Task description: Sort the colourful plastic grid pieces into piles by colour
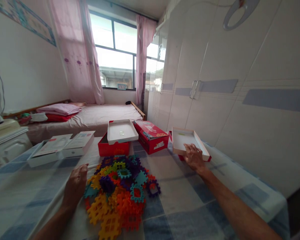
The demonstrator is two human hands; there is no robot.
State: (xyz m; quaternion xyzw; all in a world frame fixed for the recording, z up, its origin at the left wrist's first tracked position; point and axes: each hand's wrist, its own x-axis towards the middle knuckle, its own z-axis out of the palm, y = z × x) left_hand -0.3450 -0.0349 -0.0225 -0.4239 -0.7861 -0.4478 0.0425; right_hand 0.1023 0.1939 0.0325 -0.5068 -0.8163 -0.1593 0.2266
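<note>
A heap of colourful plastic interlocking blocks [125,186] with notched edges lies in front of me on the checked cloth. My left hand [76,183] is beside the heap's left edge, fingers loosely extended and nothing visible in them. To the right, a shallow white-lined box lid [186,138] rests on something red, mostly hidden beneath it. My right hand [193,157] is closed over the lid's near rim, fingertips on the inside; the thumb cannot be made out.
Behind the heap stands an open red box [113,149] with a white tray-like lid [122,131] tilted on it. A red printed box [152,135] is beside it. White boxes [78,143] lie at left. A wardrobe [215,66] borders the right side.
</note>
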